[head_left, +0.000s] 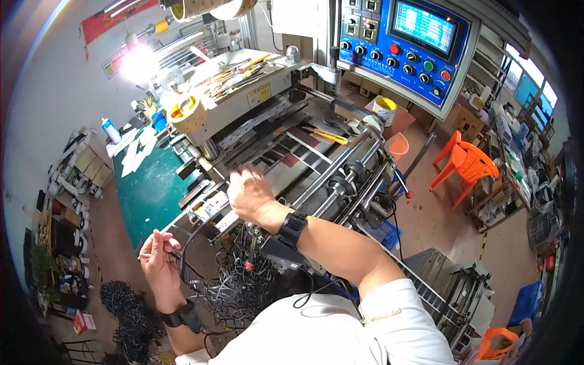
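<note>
My right hand (249, 196) is over the near left edge of the machine bed (292, 176), its fingers curled down and closed. Whatever lies under those fingertips is hidden. To the left and nearer, my left hand (159, 261) is raised with thumb and fingertips pinched together; anything between them is too small to make out. A black strip (184, 258) loops down beside this hand, and I cannot tell whether the hand touches it. Dark strip material with reddish patches (292, 160) lies on the bed. Farther right on the bed rests a yellow utility knife (329, 136).
A blue control panel (404, 52) with a lit screen hangs at the far right. Beyond the bed, tools cover the machine top (267, 91). A green table (149, 188) stands left. Tangled black strip waste (237, 280) lies below the bed. An orange chair (465, 161) stands right.
</note>
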The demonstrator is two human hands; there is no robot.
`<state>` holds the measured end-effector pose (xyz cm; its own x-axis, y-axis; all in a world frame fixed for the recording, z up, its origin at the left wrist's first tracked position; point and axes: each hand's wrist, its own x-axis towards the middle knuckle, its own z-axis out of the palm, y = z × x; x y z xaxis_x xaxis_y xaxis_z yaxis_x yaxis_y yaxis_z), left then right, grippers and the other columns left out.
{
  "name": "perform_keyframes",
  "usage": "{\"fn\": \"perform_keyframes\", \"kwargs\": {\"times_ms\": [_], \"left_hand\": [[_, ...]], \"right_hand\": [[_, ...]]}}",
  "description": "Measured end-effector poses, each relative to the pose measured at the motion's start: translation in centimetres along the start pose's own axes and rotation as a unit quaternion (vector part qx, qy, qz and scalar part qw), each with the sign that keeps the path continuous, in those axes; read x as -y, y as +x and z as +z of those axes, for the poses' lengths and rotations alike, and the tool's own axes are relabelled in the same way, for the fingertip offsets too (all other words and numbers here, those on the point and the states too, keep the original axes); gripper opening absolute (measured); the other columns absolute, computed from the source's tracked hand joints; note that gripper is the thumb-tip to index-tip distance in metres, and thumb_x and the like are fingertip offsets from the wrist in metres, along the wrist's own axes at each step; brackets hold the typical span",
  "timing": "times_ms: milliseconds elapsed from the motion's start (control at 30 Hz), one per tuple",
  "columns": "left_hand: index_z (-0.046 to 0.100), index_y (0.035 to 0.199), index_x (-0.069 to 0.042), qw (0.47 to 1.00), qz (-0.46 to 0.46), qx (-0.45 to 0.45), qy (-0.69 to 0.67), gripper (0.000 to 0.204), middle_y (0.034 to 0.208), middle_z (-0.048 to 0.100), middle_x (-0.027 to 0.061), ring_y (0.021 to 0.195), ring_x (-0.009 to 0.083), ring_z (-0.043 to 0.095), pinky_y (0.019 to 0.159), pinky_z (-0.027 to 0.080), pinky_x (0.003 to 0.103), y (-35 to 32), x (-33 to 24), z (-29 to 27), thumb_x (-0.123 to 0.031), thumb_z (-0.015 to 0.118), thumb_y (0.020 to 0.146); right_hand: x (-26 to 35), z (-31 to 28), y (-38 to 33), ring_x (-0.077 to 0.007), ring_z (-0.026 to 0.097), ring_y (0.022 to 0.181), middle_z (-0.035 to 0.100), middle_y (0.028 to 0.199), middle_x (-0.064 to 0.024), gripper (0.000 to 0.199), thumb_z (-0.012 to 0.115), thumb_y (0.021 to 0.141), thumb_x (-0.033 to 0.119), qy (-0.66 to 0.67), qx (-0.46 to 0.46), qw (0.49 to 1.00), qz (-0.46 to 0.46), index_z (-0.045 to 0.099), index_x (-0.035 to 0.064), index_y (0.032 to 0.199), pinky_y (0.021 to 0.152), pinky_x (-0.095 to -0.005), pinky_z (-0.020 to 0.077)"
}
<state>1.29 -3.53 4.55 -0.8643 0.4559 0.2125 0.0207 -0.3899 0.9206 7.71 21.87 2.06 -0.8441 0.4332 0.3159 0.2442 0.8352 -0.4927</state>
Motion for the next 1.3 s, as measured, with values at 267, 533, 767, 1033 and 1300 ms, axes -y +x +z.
{"fn": "perform_keyframes", "kwargs": {"times_ms": [267,533,767,1033,1300], "left_hand": [[0.067,0.088,0.003,0.998,0.044,0.021,0.028,0.03,0.072,0.062,0.0043,0.066,0.011,0.057,0.063,0.045,0.024,-3.0,-2.0,-0.9,-0.024,0.061,0.099],[0.065,0.086,0.002,0.988,0.064,-0.031,0.139,0.037,0.079,0.067,0.0068,0.072,0.0103,0.06,0.072,0.047,0.025,-5.1,0.0,-4.5,-0.031,0.056,0.101],[0.064,0.092,-0.001,0.99,0.04,-0.127,0.055,0.04,0.078,0.063,0.0055,0.077,0.0148,0.062,0.078,0.049,0.029,-6.0,-0.2,-7.0,-0.037,0.05,0.103],[0.068,0.111,0.004,0.92,0.067,-0.089,0.377,0.022,0.1,0.07,0.0053,0.094,0.01,0.062,0.084,0.048,0.025,-5.3,-0.3,-5.7,-0.012,0.061,0.097],[0.064,0.119,0.003,0.918,0.127,0.077,0.368,0.03,0.112,0.069,0.0184,0.104,0.023,0.066,0.091,0.049,0.032,-1.5,0.4,2.3,-0.012,0.063,0.093]], "right_hand": [[-0.7,1.1,-0.7,-0.0322,0.062,0.086,0.062,0.088,-0.0167,0.02,0.05,0.084,0.011,0.021,-0.114,0.978,-0.175,0.064,0.0029,0.096,0.081,-0.0396,0.0507],[0.4,0.1,-1.3,-0.0337,0.063,0.093,0.064,0.096,-0.0165,0.025,0.063,0.085,0.013,0.027,-0.068,0.984,-0.165,0.066,0.0041,0.109,0.081,-0.0407,0.0528],[0.9,-0.7,-1.2,-0.032,0.063,0.092,0.063,0.097,-0.0133,0.023,0.065,0.08,0.01,0.023,-0.092,0.958,-0.27,0.066,0.0044,0.103,0.083,-0.0401,0.0519],[1.4,-1.2,-1.7,-0.029,0.063,0.09,0.064,0.092,-0.0101,0.026,0.063,0.078,0.008,0.037,-0.091,0.942,-0.322,0.067,0.0066,0.103,0.08,-0.0383,0.0509],[2.5,-2.2,-1.6,-0.028,0.062,0.092,0.064,0.096,-0.008,0.038,0.064,0.076,0.005,0.084,-0.06,0.916,-0.387,0.064,0.0086,0.114,0.084,-0.0396,0.05]]}}
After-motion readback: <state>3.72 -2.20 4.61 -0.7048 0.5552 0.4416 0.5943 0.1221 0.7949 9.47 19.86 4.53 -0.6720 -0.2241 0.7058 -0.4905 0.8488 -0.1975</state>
